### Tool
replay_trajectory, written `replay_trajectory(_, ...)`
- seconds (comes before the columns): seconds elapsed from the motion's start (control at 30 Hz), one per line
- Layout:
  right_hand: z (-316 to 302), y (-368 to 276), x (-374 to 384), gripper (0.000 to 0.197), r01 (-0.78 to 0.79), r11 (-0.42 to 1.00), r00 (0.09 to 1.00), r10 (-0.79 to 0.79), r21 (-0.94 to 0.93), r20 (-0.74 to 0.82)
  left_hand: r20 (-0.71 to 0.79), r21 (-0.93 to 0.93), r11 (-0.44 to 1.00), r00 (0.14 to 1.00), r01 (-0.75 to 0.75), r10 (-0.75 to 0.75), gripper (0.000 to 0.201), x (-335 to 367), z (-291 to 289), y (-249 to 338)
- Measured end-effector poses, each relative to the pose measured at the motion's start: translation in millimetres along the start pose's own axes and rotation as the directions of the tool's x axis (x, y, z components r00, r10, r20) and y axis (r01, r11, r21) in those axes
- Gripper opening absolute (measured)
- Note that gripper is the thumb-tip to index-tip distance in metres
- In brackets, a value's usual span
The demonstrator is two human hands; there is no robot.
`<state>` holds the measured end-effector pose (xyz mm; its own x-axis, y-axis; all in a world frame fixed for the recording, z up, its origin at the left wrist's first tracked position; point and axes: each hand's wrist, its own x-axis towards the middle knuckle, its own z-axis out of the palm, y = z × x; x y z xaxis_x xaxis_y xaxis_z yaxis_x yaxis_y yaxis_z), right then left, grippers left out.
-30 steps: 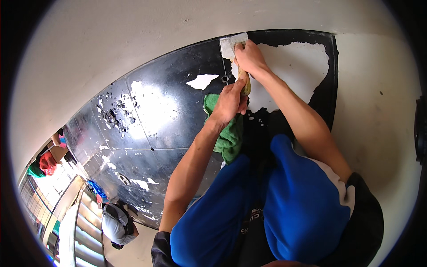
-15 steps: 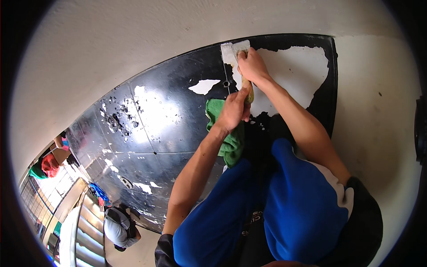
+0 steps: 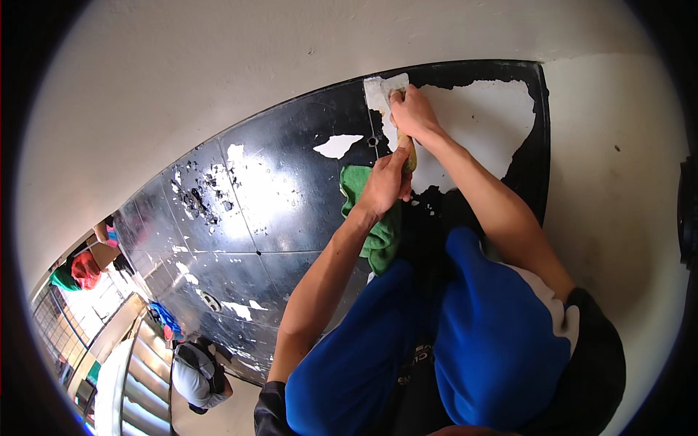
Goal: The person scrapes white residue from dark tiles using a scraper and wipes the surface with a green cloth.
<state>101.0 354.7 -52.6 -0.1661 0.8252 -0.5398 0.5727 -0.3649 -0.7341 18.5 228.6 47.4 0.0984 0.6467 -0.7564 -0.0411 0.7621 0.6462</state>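
1. The scraper [image 3: 411, 158] is gripped by both hands above the black-coated surface [image 3: 305, 203]; its long axis is pointed away from the body, with the blade [image 3: 395, 81] at the far end.
2. The blade is found just beyond the right hand [image 3: 413, 112], which is placed nearer to it; the fingers are closed around the tool's forward part; the handle's rear is clasped by the left hand [image 3: 383, 182], its fingers curled and partly hidden.
3. The blade is set at the left side of the bare white patch [image 3: 480, 120], near the far black border; whether it is pressed flat cannot be told.
4. A green cloth [image 3: 382, 240] is seen beside the left wrist.
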Motion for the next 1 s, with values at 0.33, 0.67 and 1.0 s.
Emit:
replay_trajectory(0.33, -24.4, 27.3, -46.6, 0.025, -0.059, 0.802, 0.993, -0.015, 0.595, 0.119, -0.155, 0.712, 0.668, 0.88, -0.216, 0.449, 0.047, -46.8, -9.9, -44.5)
replay_trajectory(0.67, -81.8, 71.5, -107.5, 0.024, -0.235, 0.742, 0.939, 0.007, 0.628, 0.343, 0.012, 0.969, 0.195, 0.817, -0.151, 0.577, 0.081, -53.8, -20.1, -124.9)
replay_trajectory(1.0, -94.7, 104.8, -124.7, 0.022, -0.301, 0.659, 0.931, 0.048, 0.689, 0.362, 0.086, 0.986, 0.026, 0.637, -0.165, 0.766, 0.069, 114.7, 3.7, 21.8)
